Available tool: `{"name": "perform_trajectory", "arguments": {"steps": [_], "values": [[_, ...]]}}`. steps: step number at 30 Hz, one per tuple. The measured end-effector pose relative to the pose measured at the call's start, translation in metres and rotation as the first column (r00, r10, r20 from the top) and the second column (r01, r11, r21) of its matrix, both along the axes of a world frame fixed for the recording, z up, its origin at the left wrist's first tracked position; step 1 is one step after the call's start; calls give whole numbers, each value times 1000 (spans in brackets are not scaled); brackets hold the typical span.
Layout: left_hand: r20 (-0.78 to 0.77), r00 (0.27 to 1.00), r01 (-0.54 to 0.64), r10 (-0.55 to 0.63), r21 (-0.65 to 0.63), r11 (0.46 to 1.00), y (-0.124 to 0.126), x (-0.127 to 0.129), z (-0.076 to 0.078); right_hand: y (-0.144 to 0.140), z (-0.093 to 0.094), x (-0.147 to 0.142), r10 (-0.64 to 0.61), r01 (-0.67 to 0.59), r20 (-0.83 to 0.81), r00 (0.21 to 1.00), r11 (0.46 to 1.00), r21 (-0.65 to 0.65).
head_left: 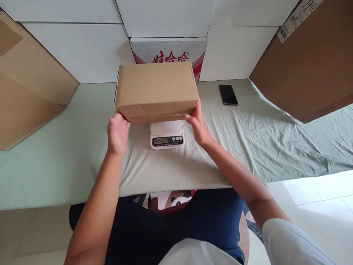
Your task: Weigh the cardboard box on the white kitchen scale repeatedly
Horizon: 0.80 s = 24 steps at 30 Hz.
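A closed brown cardboard box is held between my two hands over a white digital kitchen scale. My left hand supports the box's lower left corner, its fingers reaching beneath. At the lower right corner, my right hand grips with the thumb along the near side and the fingers mostly hidden behind. The box covers the rear of the scale's platform, while the scale's display and buttons face me. Whether the box touches the platform I cannot tell.
A black smartphone lies on the green cloth at the right. Large cardboard panels stand at the left and right. Behind the box are white panels and a carton with red characters.
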<state>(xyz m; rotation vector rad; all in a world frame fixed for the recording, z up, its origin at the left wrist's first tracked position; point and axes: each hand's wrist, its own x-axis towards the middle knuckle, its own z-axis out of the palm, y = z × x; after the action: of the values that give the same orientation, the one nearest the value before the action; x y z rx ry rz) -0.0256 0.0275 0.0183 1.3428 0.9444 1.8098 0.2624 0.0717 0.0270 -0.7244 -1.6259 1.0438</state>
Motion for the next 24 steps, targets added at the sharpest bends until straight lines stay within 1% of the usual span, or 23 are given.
{"name": "perform_trajectory", "arguments": {"steps": [3,6,10,15,21,24], "values": [[12,1000,-15,15,11,1000,-17,3,-8,-24,-9,0,-24,24,4,1000,999,-21],[2,1000,7,-7,-31,999,-24,6,-13,-33,-15,-1,-42,41,-9,999,997,-72],[-32,998,44,-49,-127,991,-27,8,-13,-37,-16,0,-59,53,-39,998,990,-129],[-49,997,45,-57,-217,975,-29,11,-9,-37,-12,0,-97,89,-57,994,986,-138],[-35,997,55,-63,-201,978,-27,12,-11,-37,-9,-1,-132,124,-49,990,981,-150],[-42,997,52,-62,-194,980,-26,11,-11,-38,-7,-1,-126,117,-51,991,981,-152]]}}
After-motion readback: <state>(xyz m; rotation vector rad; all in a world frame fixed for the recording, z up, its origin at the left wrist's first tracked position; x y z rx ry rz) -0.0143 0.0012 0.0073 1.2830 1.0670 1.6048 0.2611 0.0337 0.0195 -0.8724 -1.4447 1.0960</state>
